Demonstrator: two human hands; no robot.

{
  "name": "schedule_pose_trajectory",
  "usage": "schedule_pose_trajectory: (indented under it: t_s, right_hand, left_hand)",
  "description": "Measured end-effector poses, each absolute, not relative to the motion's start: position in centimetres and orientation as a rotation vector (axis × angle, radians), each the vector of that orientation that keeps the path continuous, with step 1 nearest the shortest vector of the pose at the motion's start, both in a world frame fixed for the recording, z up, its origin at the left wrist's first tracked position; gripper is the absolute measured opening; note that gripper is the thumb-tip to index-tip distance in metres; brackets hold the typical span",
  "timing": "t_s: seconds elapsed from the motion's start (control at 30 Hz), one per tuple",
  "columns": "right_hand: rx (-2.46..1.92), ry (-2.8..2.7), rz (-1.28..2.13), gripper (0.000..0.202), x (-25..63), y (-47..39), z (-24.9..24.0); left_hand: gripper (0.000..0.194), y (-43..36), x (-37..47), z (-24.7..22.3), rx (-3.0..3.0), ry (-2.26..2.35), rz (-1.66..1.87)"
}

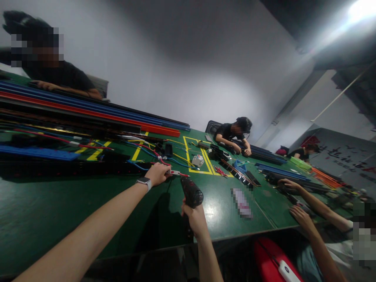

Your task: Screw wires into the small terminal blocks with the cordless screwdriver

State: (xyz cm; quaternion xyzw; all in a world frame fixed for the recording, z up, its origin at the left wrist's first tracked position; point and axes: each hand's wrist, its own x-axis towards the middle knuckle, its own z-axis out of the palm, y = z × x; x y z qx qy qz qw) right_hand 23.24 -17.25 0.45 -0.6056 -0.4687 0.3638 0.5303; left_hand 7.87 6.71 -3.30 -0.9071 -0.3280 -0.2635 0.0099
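Note:
My left hand (158, 173), a watch on its wrist, is closed around a red wire just above the green table. A small white-and-red connector (174, 172) sticks out past its fingers to the right. In my right hand (194, 217) is a black cordless drill (191, 192), its front end pointing away from me toward that connector. I cannot tell whether the drill touches the wire. Beyond my left hand lie blue, yellow and red wires, a black part (168, 150) and a grey-white block (197, 160). The palm side of my left hand is hidden.
Long blue, orange and black rails (160, 128) run along the table (123, 211) at the left. Several red wires (221, 171) lie right of the block. A co-worker's hands (299, 213) work at the right, other people sit across. A red stool (266, 254) stands below.

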Motion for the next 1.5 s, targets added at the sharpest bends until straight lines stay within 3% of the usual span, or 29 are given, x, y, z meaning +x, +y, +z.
schedule_pose_trajectory:
  t_s: [1.5]
  right_hand:
    - [-1.448, -1.130, 0.855, 0.020, 23.10, -17.37, 0.60]
  left_hand:
    - [0.024, 6.57, 7.83, -3.03, -2.874, -1.051, -0.823]
